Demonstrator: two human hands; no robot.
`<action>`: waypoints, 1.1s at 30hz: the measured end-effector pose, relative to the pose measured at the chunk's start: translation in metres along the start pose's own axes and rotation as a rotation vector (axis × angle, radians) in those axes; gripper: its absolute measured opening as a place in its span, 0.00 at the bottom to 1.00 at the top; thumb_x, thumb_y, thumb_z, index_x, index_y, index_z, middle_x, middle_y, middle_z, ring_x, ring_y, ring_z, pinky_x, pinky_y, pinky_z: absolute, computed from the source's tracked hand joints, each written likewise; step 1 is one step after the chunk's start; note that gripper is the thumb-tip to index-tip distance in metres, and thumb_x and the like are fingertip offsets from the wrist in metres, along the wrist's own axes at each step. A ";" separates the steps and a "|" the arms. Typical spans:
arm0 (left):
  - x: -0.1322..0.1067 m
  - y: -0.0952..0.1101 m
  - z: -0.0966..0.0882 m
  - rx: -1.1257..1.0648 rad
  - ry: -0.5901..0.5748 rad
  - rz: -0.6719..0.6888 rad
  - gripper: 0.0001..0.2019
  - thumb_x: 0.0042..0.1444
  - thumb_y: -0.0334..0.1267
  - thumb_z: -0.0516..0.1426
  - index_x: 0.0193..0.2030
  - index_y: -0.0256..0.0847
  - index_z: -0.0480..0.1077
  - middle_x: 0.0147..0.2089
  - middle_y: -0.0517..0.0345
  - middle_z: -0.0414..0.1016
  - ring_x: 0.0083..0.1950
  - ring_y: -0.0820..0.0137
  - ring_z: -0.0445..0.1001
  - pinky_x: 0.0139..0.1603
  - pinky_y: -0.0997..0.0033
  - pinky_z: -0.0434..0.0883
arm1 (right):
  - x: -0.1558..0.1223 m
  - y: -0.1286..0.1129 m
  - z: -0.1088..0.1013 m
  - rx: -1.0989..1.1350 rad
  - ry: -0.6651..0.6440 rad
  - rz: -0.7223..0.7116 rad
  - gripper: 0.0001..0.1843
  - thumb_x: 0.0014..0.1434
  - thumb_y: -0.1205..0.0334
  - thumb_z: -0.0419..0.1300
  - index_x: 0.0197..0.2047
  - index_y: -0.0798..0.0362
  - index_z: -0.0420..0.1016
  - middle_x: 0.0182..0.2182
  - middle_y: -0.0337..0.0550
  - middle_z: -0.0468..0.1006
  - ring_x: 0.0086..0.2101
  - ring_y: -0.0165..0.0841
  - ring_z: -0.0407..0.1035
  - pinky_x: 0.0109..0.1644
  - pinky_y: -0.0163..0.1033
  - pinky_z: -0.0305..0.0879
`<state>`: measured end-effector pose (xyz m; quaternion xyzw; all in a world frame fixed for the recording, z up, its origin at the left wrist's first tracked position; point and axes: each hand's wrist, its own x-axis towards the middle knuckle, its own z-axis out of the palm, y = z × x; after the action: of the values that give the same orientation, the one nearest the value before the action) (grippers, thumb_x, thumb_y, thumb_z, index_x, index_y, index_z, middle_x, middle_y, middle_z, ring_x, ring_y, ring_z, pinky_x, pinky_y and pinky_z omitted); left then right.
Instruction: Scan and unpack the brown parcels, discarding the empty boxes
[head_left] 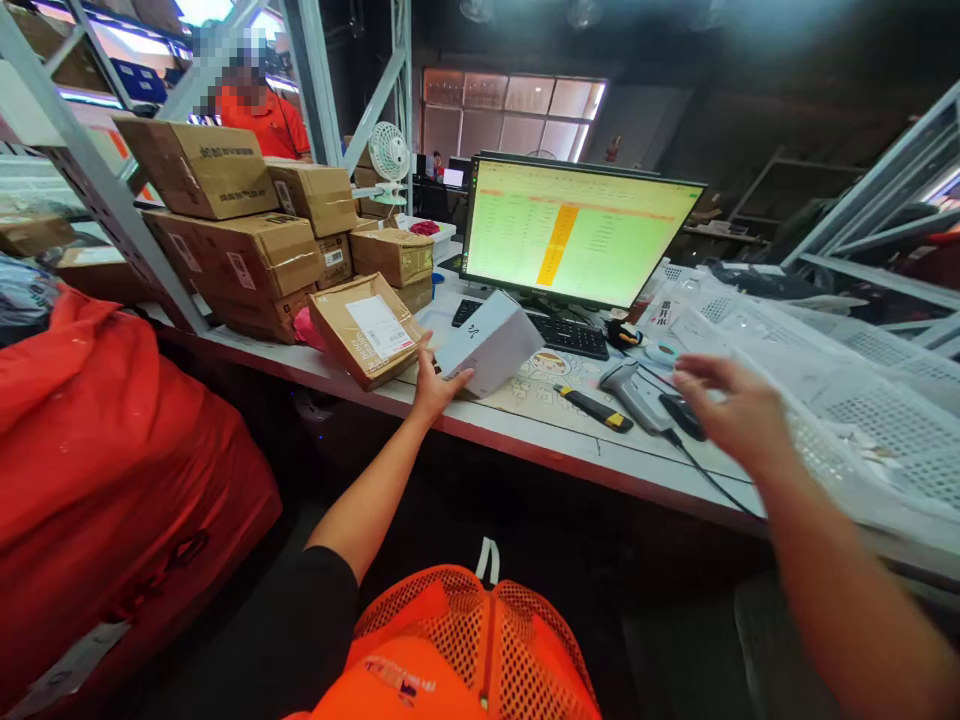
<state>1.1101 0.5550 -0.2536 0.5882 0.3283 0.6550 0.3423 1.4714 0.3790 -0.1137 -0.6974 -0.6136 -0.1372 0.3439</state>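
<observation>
My left hand [435,382] grips a white box [484,345] with a small dark logo, tilted over the front of the desk. Its fingers are partly hidden between this box and an opened cardboard carton [371,330] with a white shipping label, which leans close beside it. My right hand [739,410] is raised over the right side of the desk, slightly blurred, with its fingers apart and nothing seen in them. Below and left of it lie a grey barcode scanner [634,395] and a dark computer mouse [682,415]. A yellow-and-black utility knife [594,408] lies nearer the white box.
Cardboard boxes [240,245] are stacked at the left behind the carton. A lit monitor [577,230] and a black keyboard [574,335] stand at the back. White perforated baskets [862,370] fill the right. A large red bag [127,470] bulges at left. Another person [262,120] is beyond the shelf.
</observation>
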 end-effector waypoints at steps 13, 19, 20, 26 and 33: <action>0.001 -0.005 -0.023 0.077 -0.328 -0.220 0.48 0.44 0.48 0.74 0.70 0.40 0.62 0.65 0.38 0.74 0.61 0.52 0.78 0.65 0.48 0.74 | 0.026 0.044 0.097 -0.474 -0.433 0.401 0.35 0.70 0.49 0.55 0.70 0.66 0.67 0.61 0.73 0.75 0.59 0.58 0.73 0.59 0.54 0.69; 0.006 0.005 -0.034 0.163 -0.406 -0.281 0.41 0.46 0.50 0.75 0.64 0.41 0.66 0.60 0.39 0.78 0.56 0.51 0.81 0.58 0.47 0.79 | 0.038 0.041 0.108 -0.521 -0.498 0.442 0.31 0.69 0.52 0.56 0.65 0.69 0.70 0.59 0.74 0.76 0.58 0.56 0.74 0.57 0.52 0.70; 0.007 0.009 -0.032 0.184 -0.392 -0.287 0.40 0.48 0.51 0.74 0.65 0.41 0.66 0.60 0.40 0.78 0.56 0.52 0.81 0.58 0.47 0.79 | 0.040 0.041 0.109 -0.522 -0.500 0.447 0.31 0.69 0.54 0.56 0.65 0.70 0.70 0.58 0.74 0.76 0.58 0.56 0.74 0.57 0.51 0.71; 0.010 0.027 -0.010 0.208 -0.285 -0.319 0.35 0.48 0.50 0.75 0.58 0.43 0.67 0.56 0.44 0.80 0.51 0.53 0.83 0.54 0.50 0.81 | 0.052 0.029 0.085 -0.494 -0.450 0.426 0.29 0.66 0.51 0.58 0.61 0.65 0.77 0.53 0.72 0.80 0.53 0.60 0.76 0.52 0.54 0.72; -0.001 0.025 0.038 -0.365 -0.046 -0.391 0.40 0.45 0.61 0.73 0.55 0.41 0.61 0.59 0.39 0.77 0.55 0.52 0.82 0.45 0.56 0.85 | 0.015 -0.019 -0.003 -0.124 -0.458 -0.063 0.18 0.59 0.44 0.63 0.45 0.46 0.82 0.35 0.48 0.84 0.37 0.49 0.77 0.41 0.48 0.71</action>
<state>1.1467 0.5419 -0.2301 0.4569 0.3043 0.6114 0.5699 1.4572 0.3887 -0.0966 -0.7107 -0.6874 -0.0238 0.1478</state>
